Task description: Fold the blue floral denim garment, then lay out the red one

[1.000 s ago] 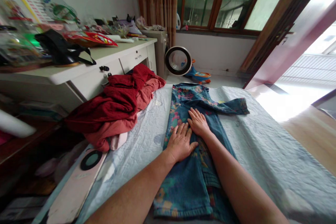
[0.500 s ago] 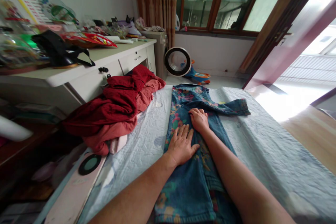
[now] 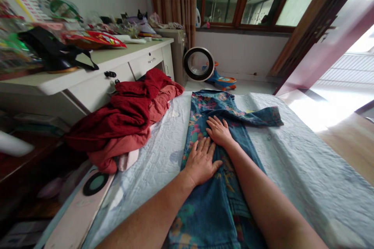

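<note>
A blue denim garment [image 3: 210, 202] with a flower print lies partly folded on the pale quilted bed cover [image 3: 159, 155]. One sleeve [image 3: 264, 116] sticks out to the right. My left hand [image 3: 201, 161] rests flat on the denim, its fingers spread and thumb out to the right. Just beyond it, my right hand [image 3: 219, 130] also lies flat on the cloth with its fingers stretched out. Neither hand grips anything. The cloth under my palms is hidden.
Red clothes [image 3: 125, 113] are heaped at the bed's left edge, against a white desk [image 3: 152, 60] crowded with things. A washing machine door [image 3: 198, 64] hangs open at the back, near a blue and orange ride-on toy [image 3: 223, 81]. A door [image 3: 321, 42] stands open on the right.
My right hand has gone from curled fingers to flat, stretched fingers on the denim. My left hand stays in place. The view has shifted slightly.
</note>
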{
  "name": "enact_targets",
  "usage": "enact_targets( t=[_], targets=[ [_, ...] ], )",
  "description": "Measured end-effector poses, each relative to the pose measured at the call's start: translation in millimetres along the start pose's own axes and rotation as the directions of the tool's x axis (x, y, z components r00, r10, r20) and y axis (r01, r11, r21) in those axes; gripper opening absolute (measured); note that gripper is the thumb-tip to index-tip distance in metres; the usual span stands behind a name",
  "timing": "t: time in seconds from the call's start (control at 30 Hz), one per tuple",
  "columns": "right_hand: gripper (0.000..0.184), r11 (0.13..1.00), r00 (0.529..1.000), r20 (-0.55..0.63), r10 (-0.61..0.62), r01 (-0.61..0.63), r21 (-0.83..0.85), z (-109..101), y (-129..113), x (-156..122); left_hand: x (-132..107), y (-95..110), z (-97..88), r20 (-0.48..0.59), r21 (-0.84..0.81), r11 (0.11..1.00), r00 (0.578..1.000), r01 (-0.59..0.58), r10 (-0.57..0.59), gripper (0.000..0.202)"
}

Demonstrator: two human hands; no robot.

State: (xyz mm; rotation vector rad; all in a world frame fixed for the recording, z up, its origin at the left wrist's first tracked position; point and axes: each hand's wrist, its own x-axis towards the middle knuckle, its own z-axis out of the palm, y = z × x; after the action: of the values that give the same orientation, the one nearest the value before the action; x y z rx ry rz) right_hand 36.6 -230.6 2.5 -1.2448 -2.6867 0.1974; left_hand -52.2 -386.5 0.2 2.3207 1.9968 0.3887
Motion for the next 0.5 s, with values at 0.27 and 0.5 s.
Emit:
enact_targets(
  t=[0.27,0.5],
  targets=[
    [0.056,0.976,0.976,-0.042,0.215,-0.215,-0.018,-1.6,1.5,-0.2,-0.4,-1.0,1.8,-0.01,0.041,0.999,1.0,-0.008,0.009,0.069],
    [0.043,0.996,0.967,-0.246,0.073,-0.058,0.067,-6.2,7.2,-2.4,-0.4,-0.4,-0.4,0.0,0.041,0.999,1.0,-0.002,0.002,0.068]
  ],
)
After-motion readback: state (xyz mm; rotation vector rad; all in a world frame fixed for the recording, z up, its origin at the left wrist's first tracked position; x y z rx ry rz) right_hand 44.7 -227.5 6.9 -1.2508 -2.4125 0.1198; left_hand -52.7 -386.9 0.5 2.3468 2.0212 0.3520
